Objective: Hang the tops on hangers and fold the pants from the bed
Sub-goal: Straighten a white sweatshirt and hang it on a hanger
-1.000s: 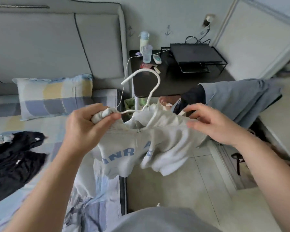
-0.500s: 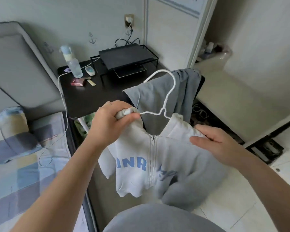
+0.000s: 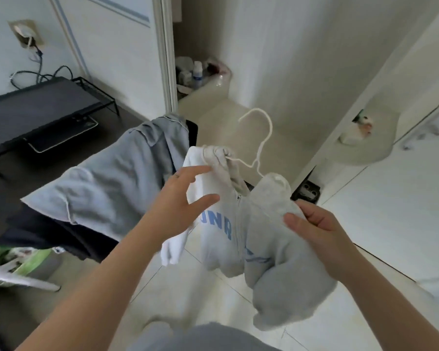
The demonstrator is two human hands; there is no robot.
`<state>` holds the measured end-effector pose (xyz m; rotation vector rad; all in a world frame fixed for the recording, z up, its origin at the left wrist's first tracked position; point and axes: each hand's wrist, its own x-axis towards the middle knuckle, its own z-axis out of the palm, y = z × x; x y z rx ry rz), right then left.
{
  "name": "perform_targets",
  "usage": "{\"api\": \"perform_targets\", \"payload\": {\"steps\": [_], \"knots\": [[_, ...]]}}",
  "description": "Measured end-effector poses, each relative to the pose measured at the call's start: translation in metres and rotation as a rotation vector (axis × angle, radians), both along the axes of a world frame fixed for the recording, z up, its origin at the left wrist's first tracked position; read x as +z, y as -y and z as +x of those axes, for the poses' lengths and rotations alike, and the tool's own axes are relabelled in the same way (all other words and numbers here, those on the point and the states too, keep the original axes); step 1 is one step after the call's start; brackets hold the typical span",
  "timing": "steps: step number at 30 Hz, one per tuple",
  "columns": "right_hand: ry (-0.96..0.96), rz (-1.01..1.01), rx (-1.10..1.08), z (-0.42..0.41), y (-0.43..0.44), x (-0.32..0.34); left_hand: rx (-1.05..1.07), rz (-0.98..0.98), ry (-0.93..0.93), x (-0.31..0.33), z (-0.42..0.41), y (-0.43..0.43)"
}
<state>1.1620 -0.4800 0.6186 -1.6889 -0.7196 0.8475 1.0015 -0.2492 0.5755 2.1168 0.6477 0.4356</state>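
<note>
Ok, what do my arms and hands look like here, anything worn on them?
Both forearms are bare, no sleeves, watch or bracelets in view. The left hand shows a small dark mark on one finger, perhaps a ring; the right hand is bare.

Two hands are in the frame: one left hand (image 3: 180, 206) at the centre and one right hand (image 3: 319, 231) at the lower right. There is one white wire hanger (image 3: 262, 138) and one grey zip hoodie (image 3: 228, 224). One blue-grey garment (image 3: 117, 183) is at the centre left. At the upper left I count one black wire stand (image 3: 36, 107) and one wall socket (image 3: 24, 31) — and, at the upper centre, one white bottle (image 3: 197, 73).
</note>
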Motion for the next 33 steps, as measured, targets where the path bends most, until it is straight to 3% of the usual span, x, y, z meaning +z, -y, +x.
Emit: {"api": "perform_targets", "payload": {"steps": [8,13,16,27,33], "knots": [[0.035,0.158,-0.312,0.024,-0.091,0.023,-0.34,-0.052,-0.051,0.016,0.073,-0.047],[0.014,0.258,-0.476,0.041,-0.164,0.065,-0.501,-0.012,-0.04,0.057,0.091,-0.099],[0.109,0.305,-0.546,0.054,-0.205,0.098,-0.553,0.054,-0.004,0.091,0.101,-0.132],[0.329,0.488,-0.491,0.097,-0.324,0.244,-0.561,0.353,0.191,0.229,0.143,-0.216],[0.558,0.544,-0.458,0.132,-0.376,0.335,-0.466,0.497,0.294,0.298,0.188,-0.25]]}}
